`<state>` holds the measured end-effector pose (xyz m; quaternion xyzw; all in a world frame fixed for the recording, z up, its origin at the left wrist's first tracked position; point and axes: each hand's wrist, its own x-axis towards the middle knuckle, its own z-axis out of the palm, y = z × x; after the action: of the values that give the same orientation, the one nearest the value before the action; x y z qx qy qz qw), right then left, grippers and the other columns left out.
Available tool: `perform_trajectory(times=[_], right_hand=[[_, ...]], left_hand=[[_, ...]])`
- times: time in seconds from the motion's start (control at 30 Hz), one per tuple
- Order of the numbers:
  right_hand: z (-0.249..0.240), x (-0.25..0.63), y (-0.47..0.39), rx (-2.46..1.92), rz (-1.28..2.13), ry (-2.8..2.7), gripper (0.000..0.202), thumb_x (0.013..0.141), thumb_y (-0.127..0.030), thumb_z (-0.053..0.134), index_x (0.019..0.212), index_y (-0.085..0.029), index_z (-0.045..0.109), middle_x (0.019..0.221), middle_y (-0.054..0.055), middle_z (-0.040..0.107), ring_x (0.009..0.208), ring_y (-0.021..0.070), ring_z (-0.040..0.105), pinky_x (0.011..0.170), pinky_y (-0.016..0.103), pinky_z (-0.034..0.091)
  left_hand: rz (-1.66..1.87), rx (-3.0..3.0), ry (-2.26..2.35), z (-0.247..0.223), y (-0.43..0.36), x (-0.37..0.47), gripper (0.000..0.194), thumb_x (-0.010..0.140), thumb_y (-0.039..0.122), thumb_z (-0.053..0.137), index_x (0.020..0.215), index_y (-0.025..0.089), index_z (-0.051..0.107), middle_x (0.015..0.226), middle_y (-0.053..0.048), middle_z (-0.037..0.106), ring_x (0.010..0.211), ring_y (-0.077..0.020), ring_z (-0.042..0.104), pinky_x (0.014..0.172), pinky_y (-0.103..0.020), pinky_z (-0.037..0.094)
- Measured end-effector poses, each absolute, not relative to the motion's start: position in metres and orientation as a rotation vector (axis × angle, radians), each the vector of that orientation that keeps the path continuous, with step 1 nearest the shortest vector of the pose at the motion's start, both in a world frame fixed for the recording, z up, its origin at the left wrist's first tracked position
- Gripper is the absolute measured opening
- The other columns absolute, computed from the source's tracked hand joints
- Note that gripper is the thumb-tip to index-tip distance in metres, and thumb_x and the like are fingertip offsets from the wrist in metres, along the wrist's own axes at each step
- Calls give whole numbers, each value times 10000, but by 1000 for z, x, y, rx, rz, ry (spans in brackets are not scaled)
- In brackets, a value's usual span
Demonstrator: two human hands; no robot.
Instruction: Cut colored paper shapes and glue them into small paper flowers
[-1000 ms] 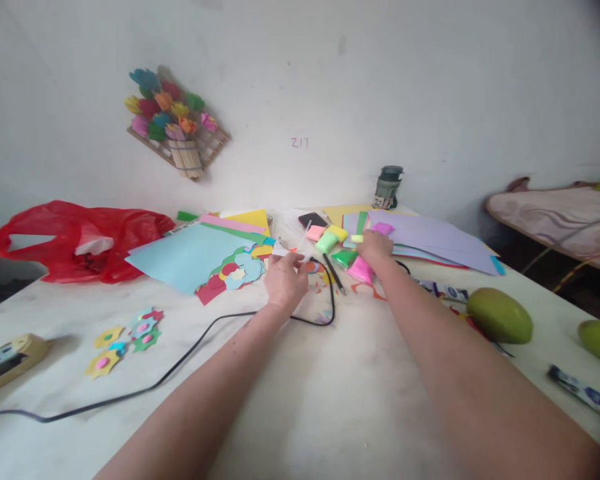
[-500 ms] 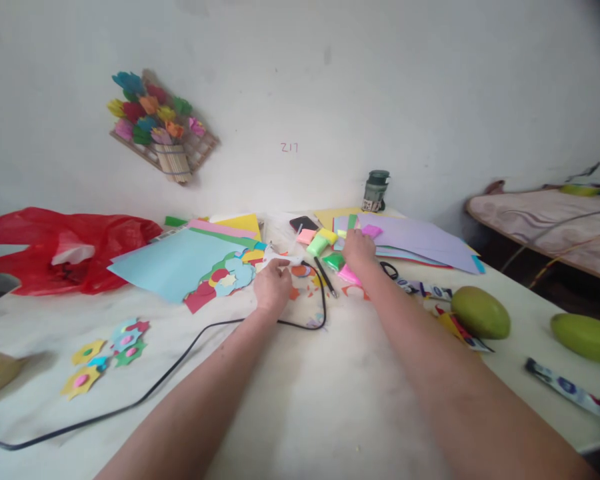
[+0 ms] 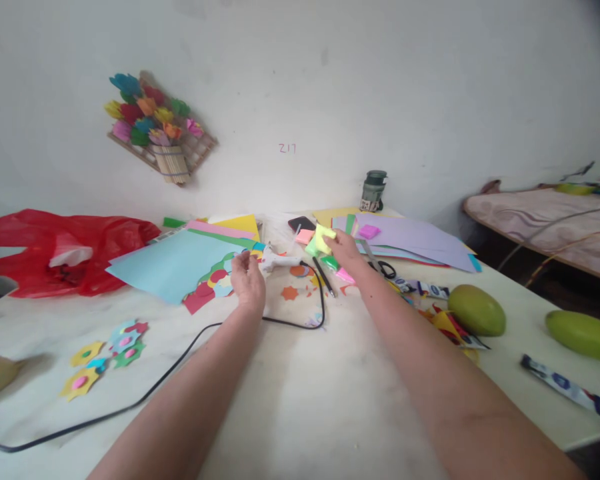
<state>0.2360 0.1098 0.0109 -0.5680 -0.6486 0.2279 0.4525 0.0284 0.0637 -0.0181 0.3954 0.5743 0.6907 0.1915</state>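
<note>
My right hand (image 3: 344, 250) has its fingers closed on a yellow clay packet (image 3: 324, 238), above a light green packet (image 3: 311, 248). Beside it lie a salmon packet (image 3: 305, 237), a dark green packet (image 3: 329, 263) and a pink packet (image 3: 345, 275). Just left of a white glue gun (image 3: 280, 260) with a black cord, my left hand (image 3: 249, 280) is open, next to cut paper shapes (image 3: 215, 283). A black pen (image 3: 323, 277) lies between the hands. Black-handled scissors (image 3: 387, 269) rest right of my right hand, near a purple packet (image 3: 369, 231).
Paper flowers (image 3: 80, 382) lie at the left front, with a red plastic bag (image 3: 100, 233) behind. Blue sheets (image 3: 165, 260) and purple sheets (image 3: 415, 237) flank the middle. Green mangoes (image 3: 477, 310) and wrappers are at right. A green bottle (image 3: 373, 191) stands by the wall.
My left hand has moved left off the glue gun and opened. My right hand has moved left and now holds the yellow packet, raised over the others. The scissors show more fully.
</note>
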Motion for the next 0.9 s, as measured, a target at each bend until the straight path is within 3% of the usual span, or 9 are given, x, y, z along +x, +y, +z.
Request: perform_trajectory(times=[0.13, 0.23, 0.33, 0.5, 0.9], right_hand=[[9, 227, 103, -1013, 1108, -1576, 207, 739, -318, 551, 860, -151, 566, 705, 6, 577, 626, 124, 537, 539, 235, 457], [10, 219, 94, -909, 1278, -1660, 257, 684, -354, 622, 842, -157, 572, 719, 4, 573, 620, 120, 536, 540, 250, 474], [12, 211, 87, -871, 1351, -1728, 317, 671, -364, 645, 912, -169, 580, 788, 16, 591, 646, 125, 546, 550, 261, 481], [14, 202, 81, -871, 1427, -1776, 294, 654, -338, 662, 869, -160, 571, 742, 0, 566, 629, 118, 534, 543, 255, 475], [7, 192, 79, -935, 1412, -1690, 232, 647, -318, 684, 785, -189, 552, 718, -7, 588, 641, 136, 578, 509, 239, 478]], left_hand=[[1804, 1062, 1445, -10, 53, 40, 371, 732, 393, 524, 1007, 145, 539, 960, -85, 605, 665, -127, 583, 583, -251, 471], [1683, 1179, 1319, -9, 47, 48, 442, 698, 467, 573, 998, 143, 590, 971, -90, 617, 755, -154, 589, 566, -232, 471], [1614, 1256, 1268, -10, 45, 49, 477, 660, 485, 619, 990, 142, 632, 964, -86, 639, 815, -173, 588, 587, -228, 473], [1576, 1282, 1259, -11, 48, 44, 430, 631, 491, 650, 863, 130, 675, 775, -53, 645, 713, -144, 568, 590, -222, 465], [1557, 1199, 1151, -7, 47, 45, 389, 542, 475, 712, 719, 148, 598, 661, -5, 601, 588, -98, 537, 564, -215, 447]])
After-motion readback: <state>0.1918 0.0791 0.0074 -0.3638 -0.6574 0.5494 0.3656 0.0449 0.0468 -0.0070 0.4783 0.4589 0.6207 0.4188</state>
